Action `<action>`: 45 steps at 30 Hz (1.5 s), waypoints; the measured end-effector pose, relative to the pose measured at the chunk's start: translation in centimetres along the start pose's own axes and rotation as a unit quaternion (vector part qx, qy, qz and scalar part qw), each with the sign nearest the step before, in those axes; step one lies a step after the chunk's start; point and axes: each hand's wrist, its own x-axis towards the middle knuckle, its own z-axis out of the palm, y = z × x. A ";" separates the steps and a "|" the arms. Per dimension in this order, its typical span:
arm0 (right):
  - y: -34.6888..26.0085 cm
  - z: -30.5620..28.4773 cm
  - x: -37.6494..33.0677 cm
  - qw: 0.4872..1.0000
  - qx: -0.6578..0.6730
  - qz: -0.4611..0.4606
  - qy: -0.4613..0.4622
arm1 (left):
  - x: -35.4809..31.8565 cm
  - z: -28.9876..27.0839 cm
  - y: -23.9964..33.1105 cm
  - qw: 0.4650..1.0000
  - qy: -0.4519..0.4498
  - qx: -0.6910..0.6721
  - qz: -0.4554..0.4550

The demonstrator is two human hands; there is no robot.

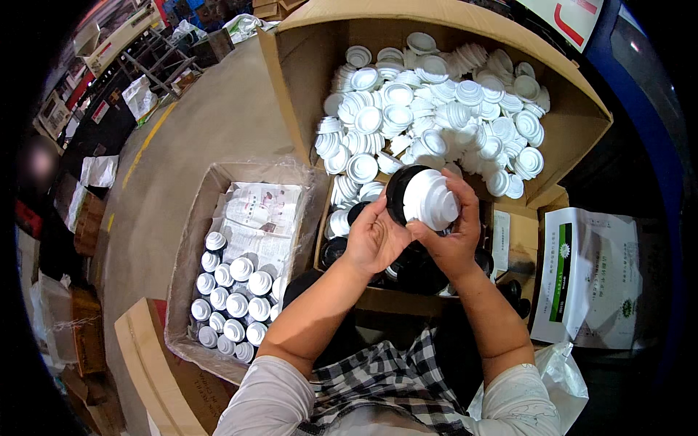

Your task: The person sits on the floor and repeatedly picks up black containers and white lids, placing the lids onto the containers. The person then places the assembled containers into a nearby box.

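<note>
Two bare hands meet at one round piece (pixel 430 201), black ring and white cap together, held up in front of the boxes; with twelve o'clock at the top of the view, it lies at about two o'clock from the left hand (pixel 374 240) and eleven o'clock from the right hand (pixel 459 243). Its axis slants from about half past nine, the black end, to half past three, where the narrower white end points. Both hands touch it, so neither is clearly nearer: the right pinches the white part between thumb and fingers, while the left cups the black rim from the seven o'clock side, and whether its partly hidden fingers press cannot be told. Counted from the largest down, there is one big cardboard box (pixel 443 16) at twelve to one o'clock from the piece, one smaller lined box (pixel 185 280) at eight, and one white package (pixel 589 272) with a green strip at four. One newspaper sheet (pixel 254 218) shows in the smaller box, near about eighteen visible capped pieces (pixel 237 305), with some hidden by the left forearm. Several black parts (pixel 418 265) at six o'clock are too covered to count; the loose white caps (pixel 398 94) heaped in the big box are beyond counting.
</note>
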 end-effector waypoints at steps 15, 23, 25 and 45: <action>0.1 0.8 -0.3 1.000 -0.022 0.001 0.006 | -0.3 0.4 -0.7 0.997 0.020 0.061 0.030; 0.7 1.2 -0.5 0.999 -0.025 0.016 -0.040 | 0.0 0.0 -1.1 0.963 0.031 0.242 0.111; 0.8 1.2 -0.5 0.996 -0.026 0.021 -0.077 | 0.2 -0.7 -1.2 0.929 0.039 0.330 0.164; 3.8 5.1 -1.1 0.970 -0.019 0.183 0.160 | 3.6 -4.3 -4.3 0.754 0.352 0.454 0.320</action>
